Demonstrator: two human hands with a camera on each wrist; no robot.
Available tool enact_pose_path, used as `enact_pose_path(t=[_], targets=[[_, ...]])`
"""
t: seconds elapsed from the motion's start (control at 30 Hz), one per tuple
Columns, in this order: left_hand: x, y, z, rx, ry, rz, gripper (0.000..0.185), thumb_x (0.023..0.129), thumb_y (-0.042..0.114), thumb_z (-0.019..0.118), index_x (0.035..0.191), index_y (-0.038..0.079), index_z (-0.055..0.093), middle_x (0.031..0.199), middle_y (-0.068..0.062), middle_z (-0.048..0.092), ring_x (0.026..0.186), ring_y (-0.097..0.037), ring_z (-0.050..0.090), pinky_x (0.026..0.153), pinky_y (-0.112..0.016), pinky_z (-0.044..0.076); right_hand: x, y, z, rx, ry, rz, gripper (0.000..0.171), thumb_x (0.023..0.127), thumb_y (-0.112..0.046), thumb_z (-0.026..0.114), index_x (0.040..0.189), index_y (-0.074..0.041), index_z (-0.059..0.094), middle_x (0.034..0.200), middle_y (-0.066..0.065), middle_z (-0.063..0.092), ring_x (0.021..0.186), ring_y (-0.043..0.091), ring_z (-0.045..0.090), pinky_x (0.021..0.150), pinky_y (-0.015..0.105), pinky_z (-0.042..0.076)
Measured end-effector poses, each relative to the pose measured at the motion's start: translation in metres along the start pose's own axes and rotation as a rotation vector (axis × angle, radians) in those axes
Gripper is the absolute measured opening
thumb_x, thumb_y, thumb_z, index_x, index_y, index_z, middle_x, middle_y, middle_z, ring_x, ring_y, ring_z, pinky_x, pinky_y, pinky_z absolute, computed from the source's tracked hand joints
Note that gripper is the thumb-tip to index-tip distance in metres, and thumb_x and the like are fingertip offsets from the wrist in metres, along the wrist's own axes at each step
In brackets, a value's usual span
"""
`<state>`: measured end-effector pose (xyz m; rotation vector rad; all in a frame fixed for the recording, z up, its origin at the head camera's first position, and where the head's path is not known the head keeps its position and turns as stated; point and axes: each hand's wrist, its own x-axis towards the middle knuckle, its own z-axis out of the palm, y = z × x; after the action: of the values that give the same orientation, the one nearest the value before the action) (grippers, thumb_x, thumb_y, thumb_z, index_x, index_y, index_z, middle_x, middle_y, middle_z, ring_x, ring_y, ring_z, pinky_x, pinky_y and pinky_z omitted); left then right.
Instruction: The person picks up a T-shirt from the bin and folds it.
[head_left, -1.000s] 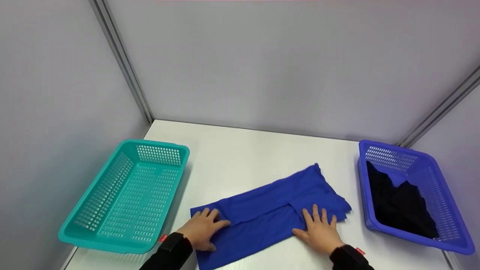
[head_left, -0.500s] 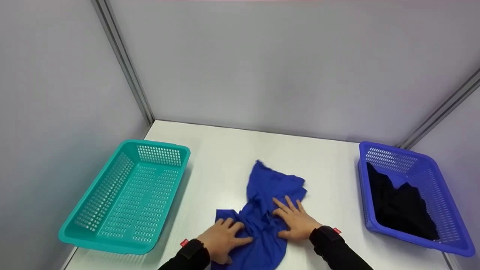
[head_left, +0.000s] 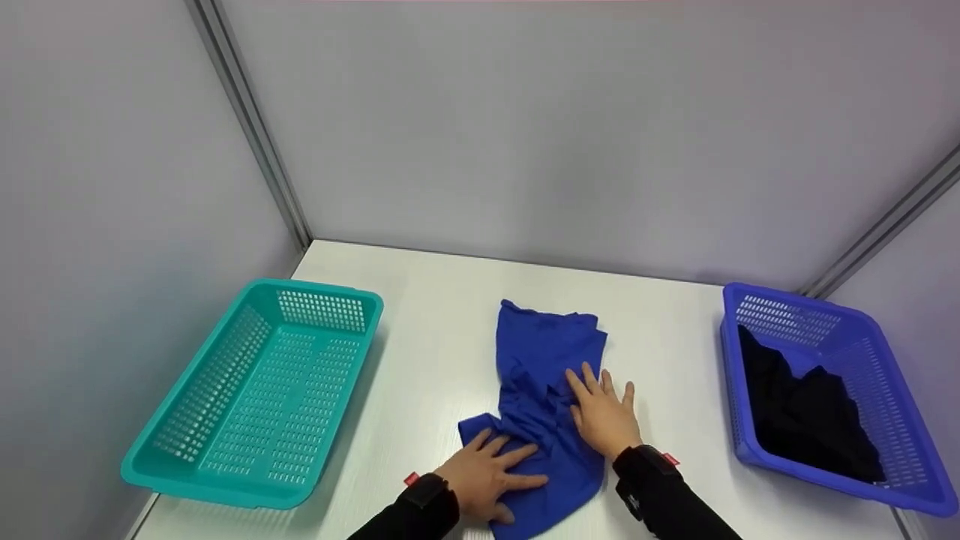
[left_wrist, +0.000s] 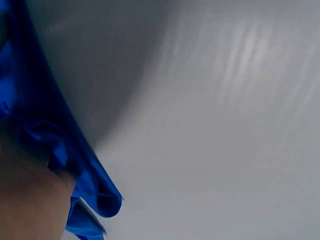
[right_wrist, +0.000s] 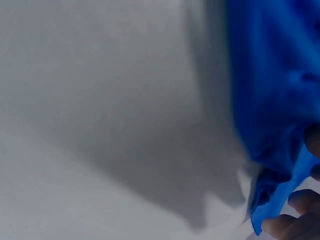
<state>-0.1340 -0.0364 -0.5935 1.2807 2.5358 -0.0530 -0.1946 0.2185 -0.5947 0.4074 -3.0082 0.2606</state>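
A blue piece of cloth [head_left: 547, 341], which looks like a garment, lies bunched at its middle on the white table. My left hand [head_left: 486, 480] rests on its near part with fingers spread. Farther up, along the right edge, my right hand [head_left: 606, 420] presses on it, fingers fairly straight. In the left wrist view the cloth [left_wrist: 82, 165] shows a rounded fold beside the back of the left hand [left_wrist: 32, 200]. The right wrist view catches only some fingers [right_wrist: 300, 217] at the edge of the cloth [right_wrist: 270, 75]. Exactly what kind of garment it is cannot be told.
A teal plastic basket [head_left: 379, 315] with nothing in it stands on the left of the white table [head_left: 435, 315]. At the right is a purple-blue basket [head_left: 877, 330] with black cloth [head_left: 806, 412] inside. Grey panels [head_left: 570, 135] enclose the back and sides.
The blue cloth went from a long, slanting strip to a shorter, bunched, more upright shape. Both hands moved closer together, then slid slightly right; the right hand also went farther up.
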Motion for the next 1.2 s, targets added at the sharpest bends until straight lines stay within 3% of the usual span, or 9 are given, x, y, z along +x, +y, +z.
enact_pose_path(t=[0.33,0.4,0.53,0.6,0.7,0.8,0.87,1.03,1.2], targets=[[0.058,0.002,-0.001,-0.039,0.117,-0.336,0.066,0.094,0.07,0.05,0.155,0.055,0.029,0.168,0.012,0.025,0.153,-0.028,0.029,0.121,-0.055,0.025,-0.011,-0.016,-0.008,0.083,0.059,-0.092,0.048,0.094,-0.013,0.07,0.14,-0.004,0.059,0.148,0.02,0.054,0.138,0.046,0.048,0.109,0.071,0.031],[0.068,0.007,0.004,0.006,0.188,-0.435,0.066,0.094,0.072,0.045,0.156,0.052,0.032,0.166,0.011,0.03,0.151,-0.031,0.032,0.119,-0.06,0.026,-0.015,-0.017,-0.006,0.088,0.066,-0.102,0.047,0.093,-0.012,0.07,0.138,-0.003,0.06,0.146,0.02,0.056,0.136,0.046,0.049,0.109,0.071,0.032],[0.076,0.012,0.018,0.059,0.393,-0.588,0.082,0.088,0.078,0.049,0.153,0.027,0.049,0.157,-0.004,0.047,0.143,-0.038,0.044,0.112,-0.063,0.034,-0.024,-0.019,0.002,0.096,0.09,-0.139,0.043,0.092,-0.012,0.07,0.133,-0.002,0.063,0.139,0.021,0.061,0.131,0.048,0.053,0.107,0.068,0.037],[0.072,0.008,0.022,0.043,0.484,-0.572,0.087,0.086,0.077,0.055,0.144,0.012,0.056,0.148,-0.014,0.054,0.137,-0.04,0.049,0.109,-0.059,0.04,-0.03,-0.02,0.006,0.11,0.081,-0.177,0.041,0.094,-0.016,0.07,0.132,-0.001,0.063,0.137,0.022,0.063,0.13,0.047,0.055,0.106,0.066,0.039],[0.058,-0.002,0.019,-0.021,0.549,-0.438,0.079,0.088,0.067,0.063,0.133,0.002,0.059,0.137,-0.02,0.058,0.129,-0.037,0.056,0.107,-0.052,0.045,-0.041,-0.02,0.009,0.144,-0.022,-0.225,0.047,0.098,-0.034,0.066,0.133,-0.002,0.061,0.138,0.021,0.062,0.131,0.047,0.053,0.108,0.066,0.038],[0.035,-0.014,0.014,-0.073,0.541,-0.258,0.058,0.088,0.046,0.067,0.127,0.003,0.062,0.13,-0.015,0.06,0.122,-0.031,0.058,0.105,-0.044,0.048,-0.051,-0.021,0.011,0.139,-0.161,-0.264,0.068,0.094,-0.056,0.064,0.139,-0.005,0.058,0.147,0.021,0.055,0.137,0.05,0.047,0.109,0.069,0.033],[0.018,-0.019,0.011,-0.086,0.48,-0.171,0.049,0.086,0.033,0.067,0.128,0.008,0.064,0.131,-0.008,0.06,0.122,-0.027,0.057,0.103,-0.042,0.047,-0.057,-0.021,0.012,0.101,-0.221,-0.28,0.073,0.092,-0.06,0.065,0.141,-0.007,0.056,0.152,0.019,0.05,0.139,0.051,0.043,0.109,0.07,0.032],[-0.007,-0.021,0.013,0.004,0.343,-0.143,0.046,0.094,0.023,0.064,0.14,0.022,0.06,0.14,-0.001,0.054,0.125,-0.027,0.051,0.095,-0.046,0.046,-0.066,-0.017,0.013,-0.015,-0.179,-0.336,0.043,0.096,-0.031,0.069,0.132,-0.009,0.062,0.149,0.016,0.053,0.135,0.047,0.049,0.103,0.065,0.043],[-0.001,-0.024,0.021,0.186,0.49,-0.112,0.028,0.091,0.012,0.069,0.118,0.017,0.066,0.116,-0.003,0.06,0.101,-0.023,0.058,0.082,-0.034,0.053,-0.071,-0.013,0.013,-0.065,-0.127,-0.361,0.032,0.094,-0.007,0.067,0.126,-0.009,0.062,0.143,0.014,0.059,0.131,0.042,0.055,0.096,0.058,0.051]])
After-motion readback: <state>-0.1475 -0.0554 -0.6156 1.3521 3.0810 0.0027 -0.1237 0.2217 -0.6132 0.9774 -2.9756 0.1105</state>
